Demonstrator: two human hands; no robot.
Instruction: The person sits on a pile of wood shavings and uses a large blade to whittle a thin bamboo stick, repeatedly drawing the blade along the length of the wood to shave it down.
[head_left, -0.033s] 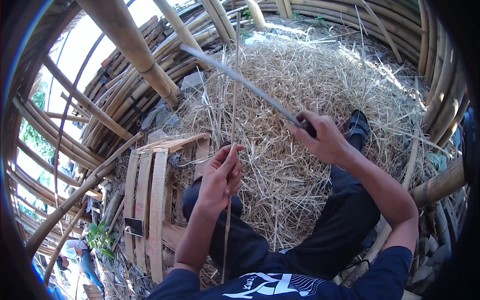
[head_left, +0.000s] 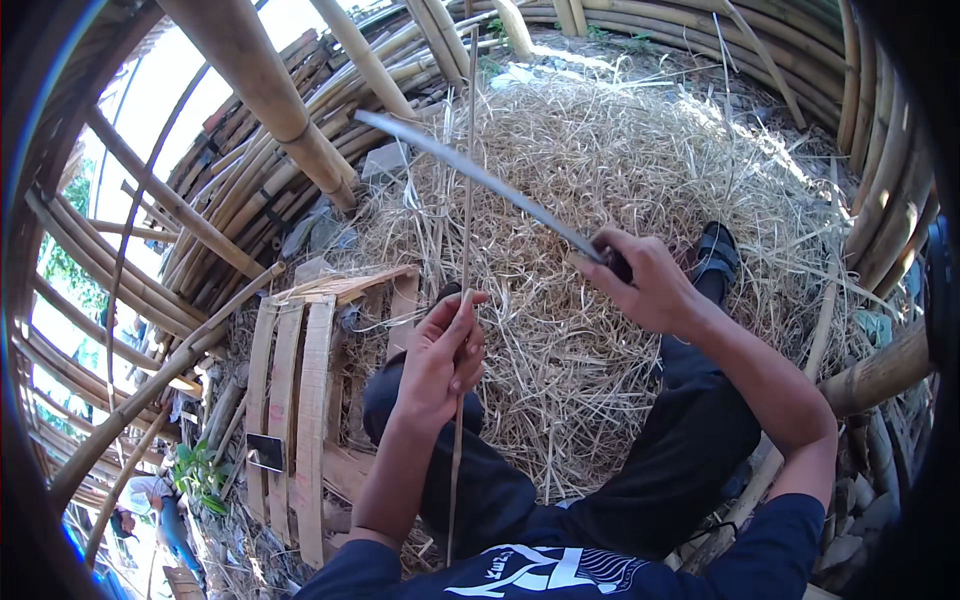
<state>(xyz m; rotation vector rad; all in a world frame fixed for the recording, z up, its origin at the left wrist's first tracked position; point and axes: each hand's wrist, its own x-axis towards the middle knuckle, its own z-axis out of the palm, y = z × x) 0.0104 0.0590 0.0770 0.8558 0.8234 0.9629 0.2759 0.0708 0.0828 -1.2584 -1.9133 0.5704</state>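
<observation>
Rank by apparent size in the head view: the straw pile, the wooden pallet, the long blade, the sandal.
1. straw pile
2. wooden pallet
3. long blade, in the right hand
4. sandal

Fisheye bending and nearness make the pallet-blade order unsure.

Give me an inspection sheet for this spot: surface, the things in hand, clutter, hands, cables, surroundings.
Surface: ground under a thick heap of dry shavings.
Job's things: thin bamboo strip held upright; long knife with its blade pointing up and to the left.
Clutter: wooden pallet at the left, flat stone by the poles.
Hands: left hand closed around the strip; right hand gripping the knife handle.
Cables: nothing seen.
Surroundings: stacked bamboo poles at the left and across the top, green leaves at the lower left, a black sandal on the person's foot.
</observation>
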